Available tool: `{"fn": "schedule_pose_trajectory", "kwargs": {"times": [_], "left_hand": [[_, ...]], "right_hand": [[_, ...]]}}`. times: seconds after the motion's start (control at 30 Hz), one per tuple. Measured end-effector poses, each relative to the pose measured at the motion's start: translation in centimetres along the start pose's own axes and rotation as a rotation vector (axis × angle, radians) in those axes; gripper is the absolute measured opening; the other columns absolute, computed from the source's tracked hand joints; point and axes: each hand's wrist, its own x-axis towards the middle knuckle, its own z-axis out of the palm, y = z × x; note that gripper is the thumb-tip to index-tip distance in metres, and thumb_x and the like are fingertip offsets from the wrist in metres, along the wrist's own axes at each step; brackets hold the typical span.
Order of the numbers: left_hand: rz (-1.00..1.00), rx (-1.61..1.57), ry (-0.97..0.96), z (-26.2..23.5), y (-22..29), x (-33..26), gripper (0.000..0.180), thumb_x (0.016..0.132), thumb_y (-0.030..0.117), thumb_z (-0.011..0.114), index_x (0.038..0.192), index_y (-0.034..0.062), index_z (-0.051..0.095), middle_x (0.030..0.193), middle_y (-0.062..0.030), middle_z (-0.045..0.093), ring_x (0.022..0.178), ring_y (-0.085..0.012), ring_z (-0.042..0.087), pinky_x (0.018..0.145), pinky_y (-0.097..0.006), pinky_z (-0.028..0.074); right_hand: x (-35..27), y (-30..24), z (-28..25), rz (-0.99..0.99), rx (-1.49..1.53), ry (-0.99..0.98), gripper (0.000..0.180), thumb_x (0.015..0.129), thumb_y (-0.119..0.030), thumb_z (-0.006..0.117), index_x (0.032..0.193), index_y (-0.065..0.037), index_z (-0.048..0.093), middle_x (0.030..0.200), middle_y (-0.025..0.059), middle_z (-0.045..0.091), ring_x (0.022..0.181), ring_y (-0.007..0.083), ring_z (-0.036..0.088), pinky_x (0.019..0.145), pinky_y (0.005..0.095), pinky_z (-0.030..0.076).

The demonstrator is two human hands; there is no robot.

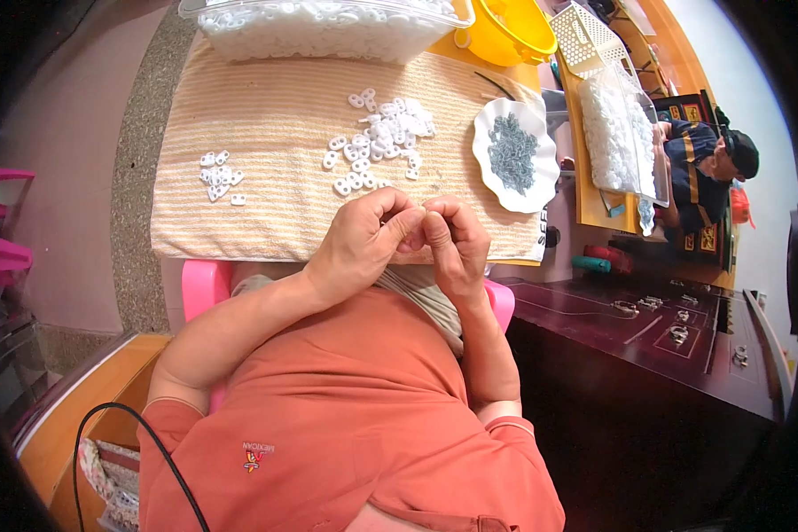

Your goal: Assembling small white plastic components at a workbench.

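A small piece (423, 207), mostly hidden, appears pinched between the narrowed fingertips of left hand (363, 238) and right hand (457, 246). Work is judged partway: a two-hole white plastic piece heap (394, 130) is unfinished, a smaller group (219, 177) set aside leftward, possibly completed.

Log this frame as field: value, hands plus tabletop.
Left hand: fingers pinched, close to right hand
Right hand: fingers pinched; any held item too small to tell
Surface: striped towel
Larger pile: white two-holed pieces, beyond hands
Smaller pile: similar white pieces, at left
Scalloped plate: white, right side, holding small grey parts
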Motion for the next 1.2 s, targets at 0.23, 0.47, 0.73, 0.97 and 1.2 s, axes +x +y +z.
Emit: {"fn": "schedule_pose_trajectory", "kwargs": {"times": [0.23,0.47,0.73,0.97,1.2], "left_hand": [[0.053,0.154,0.040,-0.11,-0.33,-0.02,0.018,0.093,0.015,0.058,0.088,-0.0024,0.060,0.071,-0.0108,0.062,0.064,-0.0149,0.059,0.058,-0.029,0.048],[0.083,0.199,0.047,-0.09,-0.52,-0.04,0.017,0.093,0.014,0.057,0.088,-0.0021,0.060,0.071,-0.0120,0.061,0.064,-0.0172,0.060,0.058,-0.031,0.048],[-0.030,0.083,-0.029,-0.24,-0.12,0.03,0.019,0.097,0.017,0.057,0.093,-0.0010,0.060,0.078,-0.0018,0.060,0.071,-0.0066,0.056,0.063,-0.022,0.048],[-0.041,-0.061,-0.055,-0.27,-0.24,0.21,0.017,0.095,0.012,0.056,0.090,-0.0034,0.060,0.076,-0.0040,0.061,0.070,-0.0077,0.057,0.062,-0.023,0.049],[-0.069,-0.130,-0.067,-0.18,-0.17,0.27,0.017,0.096,0.012,0.056,0.088,-0.0032,0.060,0.075,-0.0028,0.061,0.068,-0.0062,0.055,0.061,-0.022,0.048]], "right_hand": [[0.40,-0.20,0.02,-0.059,-0.105,0.011,0.007,0.095,-0.002,0.055,0.091,0.003,0.058,0.082,0.0049,0.057,0.066,0.0081,0.056,0.059,0.0206,0.046],[0.46,0.16,-0.18,-0.115,-0.217,-0.004,0.004,0.093,0.001,0.055,0.090,0.002,0.057,0.081,0.0067,0.056,0.064,0.0099,0.056,0.057,0.0229,0.045],[0.51,0.37,-0.30,-0.181,-0.266,-0.015,0.002,0.092,0.003,0.054,0.092,0.002,0.056,0.085,0.0075,0.054,0.066,0.0102,0.056,0.059,0.0225,0.046],[0.31,-0.24,0.05,-0.077,-0.065,-0.011,0.004,0.095,0.003,0.051,0.096,0.002,0.055,0.090,0.0046,0.054,0.072,0.0082,0.055,0.065,0.0209,0.047],[0.12,0.29,-0.03,-0.019,0.084,-0.009,0.006,0.097,-0.003,0.050,0.099,0.002,0.054,0.089,0.0031,0.055,0.072,0.0069,0.055,0.066,0.0203,0.047]]}}
